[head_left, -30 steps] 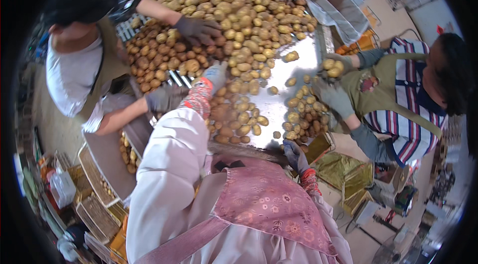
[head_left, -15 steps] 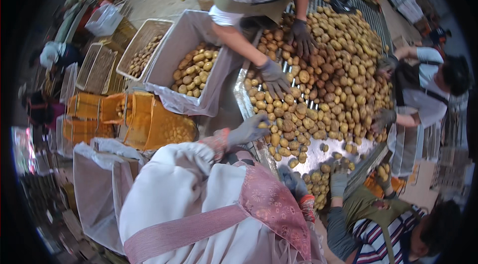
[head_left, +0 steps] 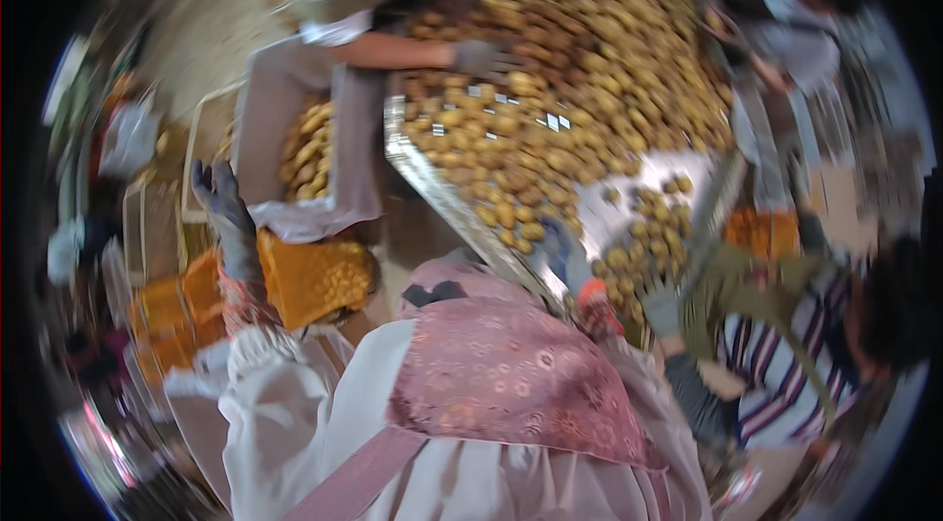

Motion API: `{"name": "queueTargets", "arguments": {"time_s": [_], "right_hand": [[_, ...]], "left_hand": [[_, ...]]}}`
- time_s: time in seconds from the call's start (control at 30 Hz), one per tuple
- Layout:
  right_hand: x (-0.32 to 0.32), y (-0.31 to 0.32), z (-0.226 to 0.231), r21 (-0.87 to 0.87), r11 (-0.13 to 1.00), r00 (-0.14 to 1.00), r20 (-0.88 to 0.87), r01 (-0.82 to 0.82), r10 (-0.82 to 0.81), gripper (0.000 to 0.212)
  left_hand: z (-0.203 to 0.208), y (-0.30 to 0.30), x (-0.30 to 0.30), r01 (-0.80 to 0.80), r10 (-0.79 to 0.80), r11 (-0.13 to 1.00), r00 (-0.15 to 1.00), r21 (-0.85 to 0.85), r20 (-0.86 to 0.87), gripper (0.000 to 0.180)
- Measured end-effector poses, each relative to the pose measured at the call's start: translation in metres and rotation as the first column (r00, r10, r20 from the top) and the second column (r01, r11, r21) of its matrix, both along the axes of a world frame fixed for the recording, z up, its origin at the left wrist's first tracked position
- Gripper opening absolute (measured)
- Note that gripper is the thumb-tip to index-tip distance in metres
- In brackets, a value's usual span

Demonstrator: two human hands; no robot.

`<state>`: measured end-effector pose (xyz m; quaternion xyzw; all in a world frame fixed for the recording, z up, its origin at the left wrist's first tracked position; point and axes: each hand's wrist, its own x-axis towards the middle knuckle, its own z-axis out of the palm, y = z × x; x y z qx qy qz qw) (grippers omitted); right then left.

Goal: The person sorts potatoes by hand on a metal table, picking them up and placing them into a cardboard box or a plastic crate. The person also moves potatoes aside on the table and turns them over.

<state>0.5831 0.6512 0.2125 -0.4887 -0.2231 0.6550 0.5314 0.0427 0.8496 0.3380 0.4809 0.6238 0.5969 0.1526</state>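
My left hand (head_left: 226, 202), in a grey glove, is stretched far out to the left with its fingers apart and no potato visible in it. It hovers beside a grey-lined bin (head_left: 270, 94) partly filled with potatoes (head_left: 309, 153), above orange mesh sacks (head_left: 314, 275). Close to my body, my right hand (head_left: 558, 251), in a blue-grey glove, reaches over the near edge of the sorting table by the spread potatoes (head_left: 521, 167). Motion blur smears its fingers, so its grip is unclear. A smaller group of potatoes (head_left: 643, 241) lies to its right.
A metal rim (head_left: 432, 172) borders the table. Across it, a co-worker's gloved hand (head_left: 481, 57) rests on the potatoes. At right, another co-worker's gloved hand (head_left: 663, 310) is near the smaller group. A person (head_left: 786, 20) stands at the far right. Crates (head_left: 152, 226) stand at left.
My left hand has swung from the table edge out to the left, and the potato it held no longer shows in it. The view has turned, shifting the table leftward and up.
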Motion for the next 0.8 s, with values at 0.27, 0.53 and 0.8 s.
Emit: {"name": "queueTargets", "arguments": {"time_s": [0.27,0.53,0.8], "right_hand": [[-0.002,-0.099,-0.030,0.007,0.971,0.508,0.853,-0.239,0.119,0.035],[-0.002,-0.222,0.013,-0.202,0.905,0.600,0.797,0.374,-0.070,0.032],[-0.017,-0.165,-0.019,0.064,0.979,0.432,0.890,0.195,-0.144,0.039]], "left_hand": [[-0.052,-0.041,0.247,0.816,-0.898,0.409,0.280,-0.408,-0.340,0.023],[-0.036,-0.016,0.283,0.835,-0.915,0.329,0.166,-0.442,-0.367,0.056],[-0.078,-0.025,0.344,0.805,-0.958,0.154,-0.019,-0.573,-0.286,0.074]]}}
